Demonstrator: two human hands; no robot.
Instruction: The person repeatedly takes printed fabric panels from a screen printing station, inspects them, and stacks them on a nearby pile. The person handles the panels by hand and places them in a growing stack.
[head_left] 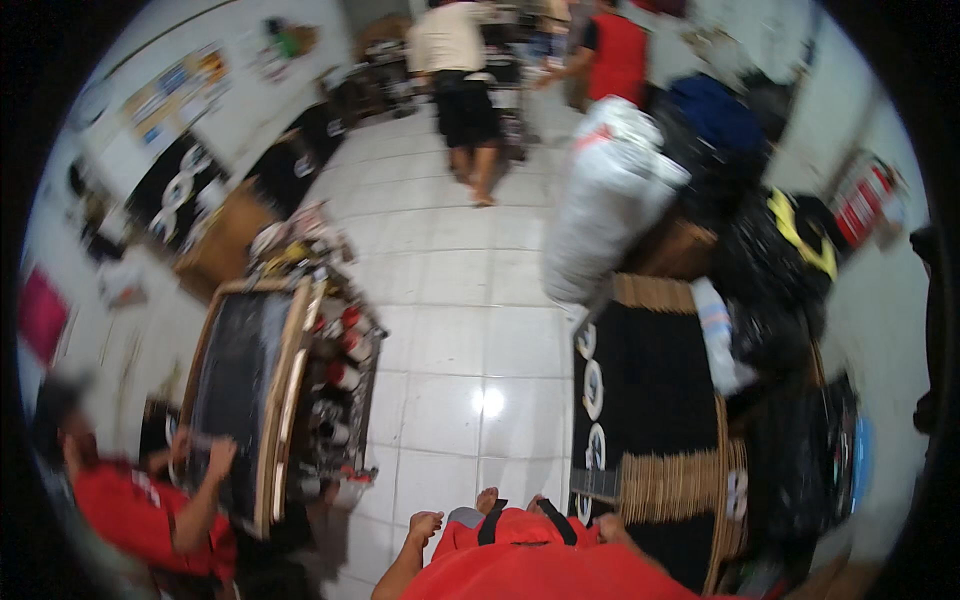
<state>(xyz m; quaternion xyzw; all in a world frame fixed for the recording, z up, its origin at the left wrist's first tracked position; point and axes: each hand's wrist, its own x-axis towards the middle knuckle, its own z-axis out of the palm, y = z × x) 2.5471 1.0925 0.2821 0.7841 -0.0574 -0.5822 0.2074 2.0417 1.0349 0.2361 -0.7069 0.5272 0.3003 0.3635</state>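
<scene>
My left hand (425, 525) hangs by my left side, its fingers curled in, with nothing visible in it. Close to my right side is my right hand (608, 527); its fingers are partly hidden and blurred. It is nearest to a board laid with black fabric (645, 385), which has white round prints along its left edge. On the near part of that fabric lies a row of brown ridged cardboard-like pieces (672, 487). Between my hands is my red top (530, 570) with black straps, and my bare feet show beyond it on the tiles.
To the left, a person in red (150, 510) grips the near end of a wood-framed dark screen (235, 360). Beside it stands a rack of cans (340, 375). White sack (610, 200), black bags (775, 270) and a fire extinguisher (862, 200) line the right. Ahead, another person (465, 90) stands on white tiles.
</scene>
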